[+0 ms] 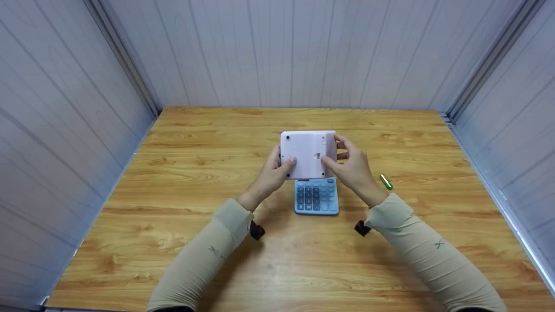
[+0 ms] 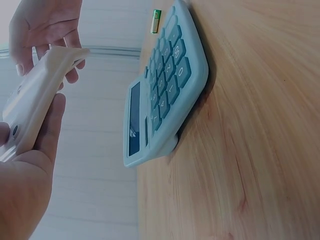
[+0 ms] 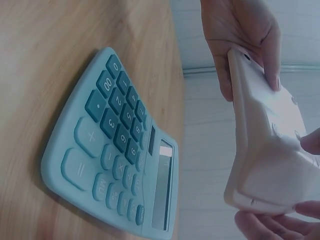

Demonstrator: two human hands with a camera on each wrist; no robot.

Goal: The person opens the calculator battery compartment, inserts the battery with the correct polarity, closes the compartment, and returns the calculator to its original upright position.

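Note:
A whitish calculator point(image 1: 303, 151) is held up off the table with its back toward the head camera, showing small dark feet and a battery cover with a notch. My left hand point(image 1: 269, 174) grips its left side, thumb on the back and fingers behind. On the right side, my right hand point(image 1: 354, 168) holds the edge, its thumb pressing beside the notch. Below lies a light blue calculator point(image 1: 316, 198), keys up on the table; its display point(image 3: 164, 185) shows in the right wrist view. The held calculator's keys are hidden.
A green battery point(image 1: 386, 181) lies on the wooden table point(image 1: 173, 208) to the right of my right hand. White panelled walls point(image 1: 269, 52) enclose the table at the back and sides. A black wrist camera point(image 1: 257, 230) sticks out below the left sleeve, another point(image 1: 362, 228) below the right.

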